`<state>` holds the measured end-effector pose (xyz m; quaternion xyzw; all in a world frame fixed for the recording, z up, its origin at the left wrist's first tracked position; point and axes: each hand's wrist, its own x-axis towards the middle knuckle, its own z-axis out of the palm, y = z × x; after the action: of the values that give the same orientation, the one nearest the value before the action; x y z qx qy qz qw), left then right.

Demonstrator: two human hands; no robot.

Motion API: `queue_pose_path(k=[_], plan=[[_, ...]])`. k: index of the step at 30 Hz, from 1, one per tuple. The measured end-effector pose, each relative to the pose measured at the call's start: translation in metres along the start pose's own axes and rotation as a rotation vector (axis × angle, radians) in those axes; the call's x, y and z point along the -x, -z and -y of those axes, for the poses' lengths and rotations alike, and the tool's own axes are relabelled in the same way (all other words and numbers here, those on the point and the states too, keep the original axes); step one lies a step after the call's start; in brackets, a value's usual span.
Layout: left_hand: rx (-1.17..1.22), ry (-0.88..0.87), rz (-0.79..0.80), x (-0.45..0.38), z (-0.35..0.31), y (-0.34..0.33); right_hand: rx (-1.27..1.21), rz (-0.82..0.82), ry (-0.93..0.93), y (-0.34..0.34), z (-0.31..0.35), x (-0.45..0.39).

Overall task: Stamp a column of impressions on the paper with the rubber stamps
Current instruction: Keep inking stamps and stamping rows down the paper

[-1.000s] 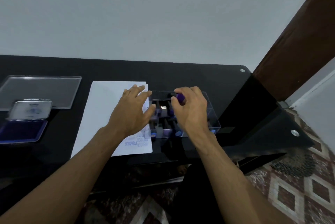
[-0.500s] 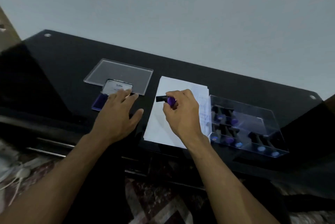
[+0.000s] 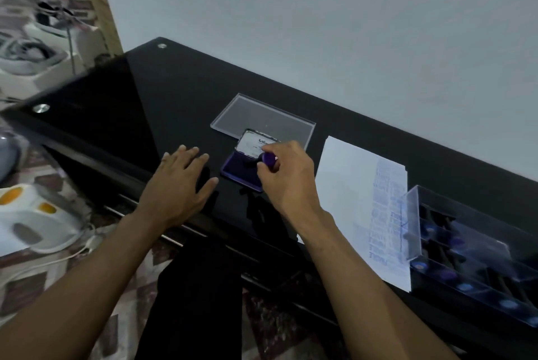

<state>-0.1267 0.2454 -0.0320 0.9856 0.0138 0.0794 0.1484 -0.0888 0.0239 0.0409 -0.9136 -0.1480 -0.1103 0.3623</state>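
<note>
Two bare forearms reach over the near edge of a black glass counter [image 3: 163,88]. The left hand [image 3: 177,185] rests flat on the glass just left of the ink pad [image 3: 237,170], its grip wide, fingers spread and holding nothing. The right hand [image 3: 286,176] has its grip closed around a purple-handled stamp [image 3: 268,159], whose dark end points down at the pad's open purple surface; whether it touches the ink cannot be told. Right of the pad lies the paper [image 3: 346,185], with a column of blue impressions [image 3: 387,214] along its right side. Further right stands a clear box [image 3: 471,254] of more stamps. Behind the pad lies a clear lid [image 3: 262,118].
</note>
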Motion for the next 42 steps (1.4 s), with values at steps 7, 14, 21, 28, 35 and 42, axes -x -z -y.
queue_pose_path(k=[7, 14, 21, 28, 35, 42], plan=[[-0.011, -0.018, 0.013, -0.019, 0.006, -0.005, 0.014, 0.013, 0.028, -0.007, 0.009, -0.020], [-0.030, -0.018, 0.006, -0.023, 0.008, -0.017, 0.112, 0.057, 0.062, -0.007, 0.010, -0.029], [-0.055, -0.025, -0.011, -0.023, 0.009, -0.020, 0.269, 0.207, 0.078, -0.013, 0.014, -0.032], [-0.063, -0.031, -0.037, -0.023, 0.011, -0.025, 0.281, 0.274, 0.060, -0.005, 0.023, -0.033], [-0.064, -0.028, -0.047, -0.023, 0.011, -0.027, 0.227, 0.247, 0.008, -0.019, 0.018, -0.034], [-0.053, -0.029, -0.062, -0.023, 0.011, -0.026, 0.369, 0.315, 0.080, -0.017, 0.020, -0.040]])
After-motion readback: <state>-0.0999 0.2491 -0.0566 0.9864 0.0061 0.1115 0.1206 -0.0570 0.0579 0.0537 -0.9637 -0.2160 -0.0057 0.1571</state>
